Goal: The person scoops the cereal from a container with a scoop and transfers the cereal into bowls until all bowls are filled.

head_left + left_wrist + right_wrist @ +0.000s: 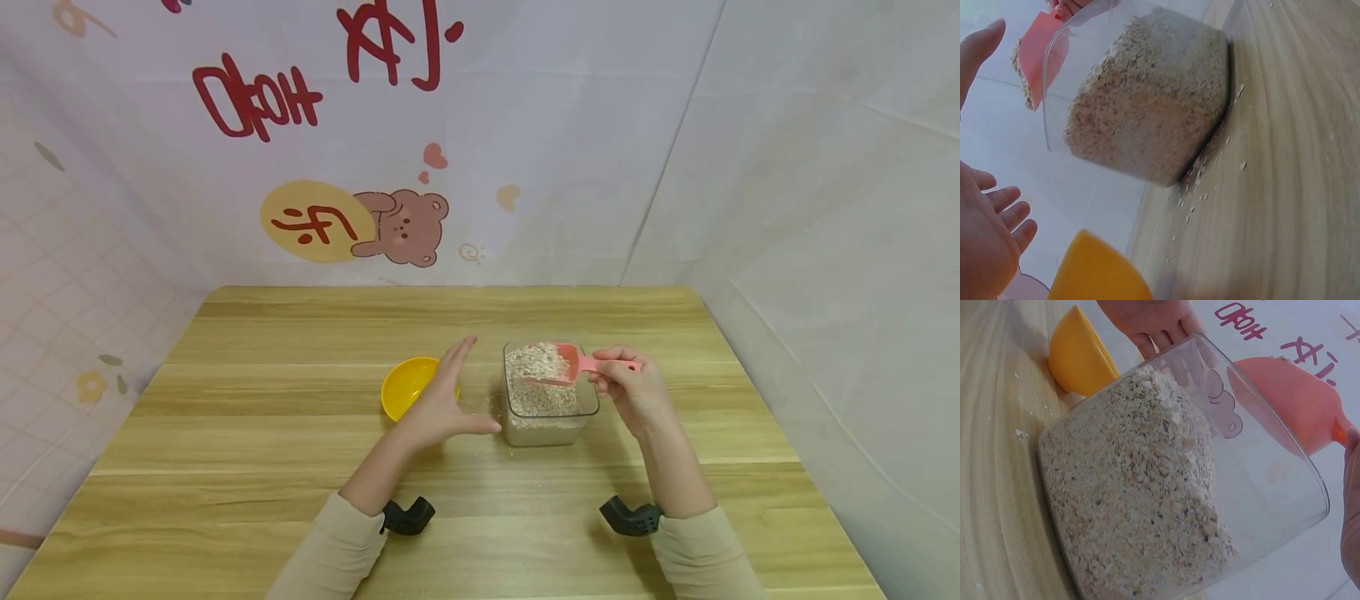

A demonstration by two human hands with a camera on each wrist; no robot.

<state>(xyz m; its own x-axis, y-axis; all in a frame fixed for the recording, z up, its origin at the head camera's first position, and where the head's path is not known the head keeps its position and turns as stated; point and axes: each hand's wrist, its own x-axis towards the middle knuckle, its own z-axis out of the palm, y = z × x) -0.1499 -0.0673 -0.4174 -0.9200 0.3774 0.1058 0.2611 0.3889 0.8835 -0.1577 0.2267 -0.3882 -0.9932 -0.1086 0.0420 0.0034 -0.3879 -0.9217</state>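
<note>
A pink scoop [572, 364] heaped with oat flakes [537, 362] is held level over a clear square container [551, 431]. My right hand [633, 387] pinches the scoop's handle at the container's right side. Plenty of oats [1129, 481] fill the container, banked higher on one side in the right wrist view. My left hand [442, 408] is spread, thumb apart from the fingers, between the container and a yellow bowl [405, 387]. It holds nothing and partly covers the bowl in the head view. The bowl's visible inside shows no oats.
Loose flakes [1192, 209] are scattered on the wooden table [262, 467] beside the container's left side. A white printed backdrop [562, 167] stands behind the table, and a pale sheet [840, 292] hangs on the right. Dark wrist mounts [408, 517] sit on both forearms.
</note>
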